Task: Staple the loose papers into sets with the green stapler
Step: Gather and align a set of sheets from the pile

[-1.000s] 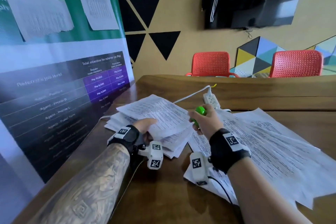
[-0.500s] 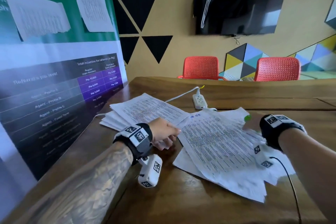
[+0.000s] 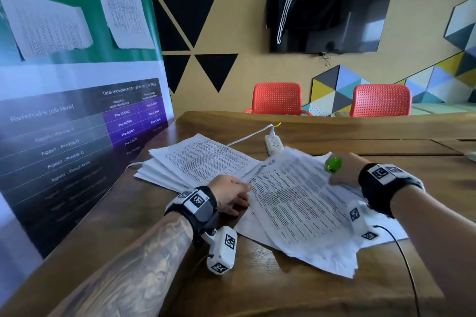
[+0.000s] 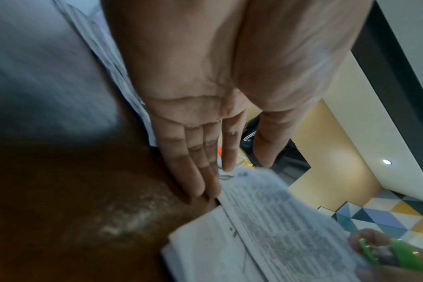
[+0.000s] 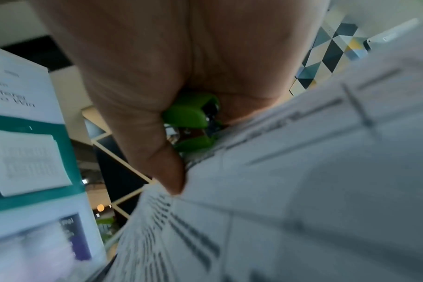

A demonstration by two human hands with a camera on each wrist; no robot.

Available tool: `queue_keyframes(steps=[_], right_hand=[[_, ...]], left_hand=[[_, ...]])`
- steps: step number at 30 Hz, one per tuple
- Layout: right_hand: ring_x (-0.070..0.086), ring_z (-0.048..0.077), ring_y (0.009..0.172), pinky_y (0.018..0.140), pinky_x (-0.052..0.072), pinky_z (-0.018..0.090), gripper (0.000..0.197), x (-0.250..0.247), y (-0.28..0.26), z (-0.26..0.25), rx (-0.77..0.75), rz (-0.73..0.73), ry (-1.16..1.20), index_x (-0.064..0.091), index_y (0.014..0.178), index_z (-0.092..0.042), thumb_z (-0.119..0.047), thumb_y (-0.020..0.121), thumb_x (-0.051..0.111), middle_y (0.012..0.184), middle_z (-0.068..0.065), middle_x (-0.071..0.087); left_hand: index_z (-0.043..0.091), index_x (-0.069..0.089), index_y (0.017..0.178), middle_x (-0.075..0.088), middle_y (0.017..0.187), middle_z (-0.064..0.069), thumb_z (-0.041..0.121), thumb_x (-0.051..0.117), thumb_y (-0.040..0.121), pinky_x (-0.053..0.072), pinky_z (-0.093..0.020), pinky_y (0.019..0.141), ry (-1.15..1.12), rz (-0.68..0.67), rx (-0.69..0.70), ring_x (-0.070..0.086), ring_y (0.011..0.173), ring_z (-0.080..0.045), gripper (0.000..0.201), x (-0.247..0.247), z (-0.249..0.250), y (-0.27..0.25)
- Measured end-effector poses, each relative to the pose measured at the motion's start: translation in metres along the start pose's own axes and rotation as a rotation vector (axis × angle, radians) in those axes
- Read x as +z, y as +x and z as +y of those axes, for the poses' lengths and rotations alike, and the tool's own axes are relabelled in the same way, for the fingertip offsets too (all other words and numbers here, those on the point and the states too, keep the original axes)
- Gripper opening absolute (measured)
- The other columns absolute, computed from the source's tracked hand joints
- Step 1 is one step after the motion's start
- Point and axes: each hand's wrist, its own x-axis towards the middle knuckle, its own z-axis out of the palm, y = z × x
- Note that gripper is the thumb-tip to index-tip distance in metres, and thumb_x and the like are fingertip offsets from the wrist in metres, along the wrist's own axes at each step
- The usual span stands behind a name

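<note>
My right hand (image 3: pixel 343 171) grips the green stapler (image 3: pixel 333 164) at the far right side of a loose pile of printed papers (image 3: pixel 296 208). In the right wrist view the stapler (image 5: pixel 191 118) sits in my curled fingers, and my thumb (image 5: pixel 172 171) touches the top sheet (image 5: pixel 302 190). My left hand (image 3: pixel 231 195) lies flat with straight fingers (image 4: pixel 196 171) against the pile's left edge (image 4: pixel 266 209), holding nothing. A neater stack of papers (image 3: pixel 201 159) lies to the left, behind my left hand.
A white power strip (image 3: pixel 273 144) with its cord lies behind the papers on the wooden table (image 3: pixel 257 291). A tall printed banner (image 3: pixel 77 123) stands along the table's left edge. Two red chairs (image 3: pixel 277 98) are at the far side, under a wall screen (image 3: pixel 329 13).
My right hand carried the stapler from the middle out to the right side of the loose pile. My left hand left the left stack and came to the loose pile's left edge.
</note>
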Motion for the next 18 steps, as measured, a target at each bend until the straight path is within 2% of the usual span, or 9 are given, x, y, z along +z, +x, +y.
queue_keyframes(steps=[2,4,7,9,11,13,15,16,18], right_hand=[[0.06,0.023,0.077,0.063,0.047,0.027,0.022,-0.012,-0.007,0.003,-0.036,0.15,0.159,0.065,0.096,-0.012,-0.014,0.079,0.078,0.091,0.01,0.067],[0.058,0.023,0.073,0.059,0.044,0.024,0.023,-0.027,-0.014,0.006,-0.074,0.253,0.347,0.065,0.092,-0.018,-0.007,0.078,0.079,0.087,0.009,0.068],[0.056,0.016,0.057,0.051,0.048,0.024,0.03,-0.05,-0.032,0.005,-0.153,0.278,0.635,0.066,0.092,-0.023,-0.002,0.075,0.081,0.079,0.006,0.066],[0.059,0.016,0.063,0.054,0.051,0.025,0.033,-0.061,-0.043,0.002,-0.207,0.276,0.763,0.068,0.089,-0.025,0.001,0.074,0.082,0.083,0.007,0.068],[0.062,0.013,0.063,0.053,0.053,0.02,0.033,-0.073,-0.054,-0.006,-0.237,0.282,0.913,0.067,0.089,-0.02,0.006,0.073,0.079,0.084,0.007,0.067],[0.062,0.011,0.057,0.049,0.054,0.018,0.032,-0.084,-0.067,-0.015,-0.294,0.221,1.115,0.065,0.095,-0.012,0.006,0.071,0.076,0.082,0.009,0.064],[0.06,0.014,0.055,0.047,0.055,0.02,0.032,-0.093,-0.078,-0.025,-0.361,0.117,1.26,0.062,0.099,-0.008,0.003,0.071,0.073,0.083,0.01,0.063],[0.061,0.014,0.056,0.048,0.055,0.021,0.03,-0.095,-0.079,-0.029,-0.384,0.082,1.289,0.061,0.099,-0.007,0.005,0.073,0.072,0.083,0.01,0.063],[0.065,0.019,0.068,0.059,0.059,0.026,0.029,-0.092,-0.078,-0.04,-0.383,0.09,1.232,0.062,0.095,-0.01,0.008,0.075,0.072,0.086,0.012,0.063]], left_hand=[[0.005,0.066,0.108,0.071,0.115,-0.017,0.023,0.069,0.095,0.059,-0.035,0.06,-0.075,0.013,-0.003,0.074,0.097,-0.028,0.023,-0.002,-0.004,-0.001],[0.004,0.063,0.117,0.069,0.111,-0.016,0.02,0.068,0.095,0.058,-0.037,0.06,-0.107,0.032,-0.004,0.072,0.098,-0.031,0.028,-0.002,-0.004,-0.004],[0.014,0.052,0.125,0.065,0.101,-0.014,0.027,0.071,0.094,0.055,-0.038,0.062,-0.171,0.069,-0.01,0.066,0.088,-0.027,0.038,-0.002,0.002,-0.004],[0.023,0.049,0.119,0.061,0.097,-0.01,0.034,0.068,0.095,0.05,-0.035,0.063,-0.23,0.081,-0.024,0.06,0.075,-0.023,0.032,-0.002,0.01,-0.005],[0.019,0.056,0.107,0.058,0.103,-0.007,0.04,0.066,0.095,0.052,-0.038,0.075,-0.269,0.096,-0.005,0.06,0.084,-0.023,0.026,-0.005,0.015,-0.006],[0.014,0.061,0.102,0.062,0.111,-0.008,0.06,0.078,0.075,0.053,-0.046,0.095,-0.288,0.138,0.044,0.062,0.102,-0.026,0.057,-0.01,0.02,-0.011],[0.012,0.066,0.102,0.068,0.112,-0.004,0.07,0.086,0.055,0.049,-0.05,0.102,-0.365,0.182,0.107,0.062,0.107,-0.026,0.077,-0.018,0.023,-0.016],[0.013,0.068,0.107,0.069,0.113,-0.002,0.062,0.088,0.061,0.048,-0.047,0.101,-0.439,0.177,0.142,0.061,0.11,-0.026,0.071,-0.021,0.026,-0.02],[0.018,0.072,0.112,0.072,0.114,-0.002,0.03,0.081,0.083,0.049,-0.04,0.091,-0.635,0.115,0.257,0.06,0.114,-0.025,0.033,-0.034,0.035,-0.022]])
